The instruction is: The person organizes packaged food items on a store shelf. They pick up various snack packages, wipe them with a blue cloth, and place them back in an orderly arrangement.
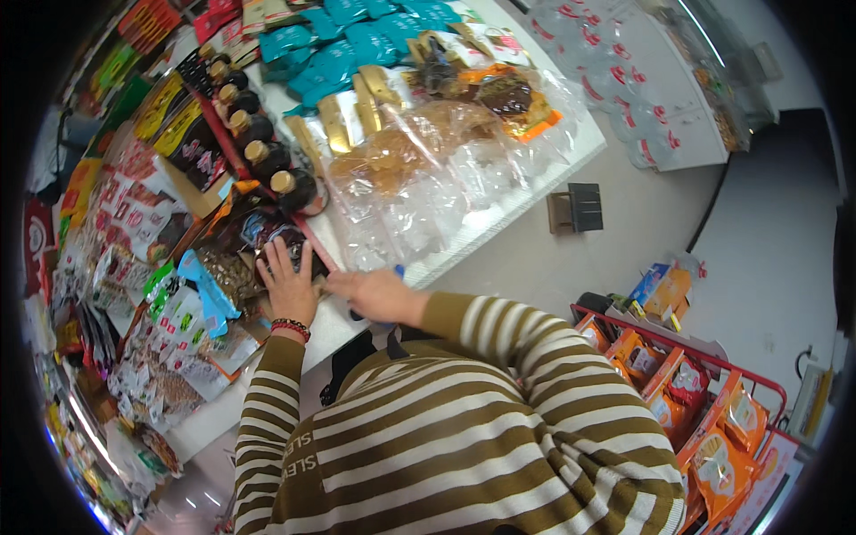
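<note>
My left hand (pixel 291 284) lies with its fingers spread on a dark plastic food packet (pixel 284 244) at the table's near edge. Close to its right, my right hand (pixel 378 294) is partly curled, its fingertips by the near end of a red strip (pixel 314 244). Small blue parts of an object (pixel 399 271) show around the right hand; whether it grips them is hidden. A row of dark bottles with tan caps (pixel 294 190) stands just beyond. To the left lies a light-blue-edged packet (pixel 210 291) with brown contents.
Clear plastic bags (pixel 421 200), teal packets (pixel 354 50) and white-and-gold packets (pixel 351 117) cover much of the white table (pixel 461 244). More packets (pixel 140 214) crowd the left. A small dark stool (pixel 585 207), wrapped bottles (pixel 615 87) and a red rack (pixel 719 364) of orange packets stand to the right.
</note>
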The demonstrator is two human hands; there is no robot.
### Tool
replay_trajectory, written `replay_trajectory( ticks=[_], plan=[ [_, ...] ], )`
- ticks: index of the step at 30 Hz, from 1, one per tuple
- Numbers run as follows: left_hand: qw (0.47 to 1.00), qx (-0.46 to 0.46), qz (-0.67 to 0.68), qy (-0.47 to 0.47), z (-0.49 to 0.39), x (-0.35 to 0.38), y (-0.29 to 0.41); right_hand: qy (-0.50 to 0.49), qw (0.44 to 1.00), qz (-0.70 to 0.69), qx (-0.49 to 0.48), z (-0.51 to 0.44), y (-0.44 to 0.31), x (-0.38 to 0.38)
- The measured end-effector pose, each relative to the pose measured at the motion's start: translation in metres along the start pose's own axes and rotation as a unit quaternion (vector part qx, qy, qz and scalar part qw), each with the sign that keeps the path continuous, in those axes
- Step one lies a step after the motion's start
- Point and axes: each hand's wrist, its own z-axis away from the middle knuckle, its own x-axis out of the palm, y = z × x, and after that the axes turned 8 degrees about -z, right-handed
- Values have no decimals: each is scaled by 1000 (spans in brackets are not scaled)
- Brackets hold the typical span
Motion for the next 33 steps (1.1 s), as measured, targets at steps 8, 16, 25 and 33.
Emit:
replay_trajectory(
  ticks=[8, 16, 25, 33],
  plan=[
    [982, -9, 171, 85, 50, -54, 0, 359, 906, 175, 142, -54, 68, -238],
    [972, -122, 193, 56, 104, -51, 5, 207, 861, 279, 373, -93, 87, -299],
    [954, -205, 201, 81, 115, -58, -8, 233, 866, 323, 304, -105, 137, -279],
    [927, -177, 303, 131, 82, -97, -6, 273, 936, -201, 92, -69, 8, -328]
  ],
)
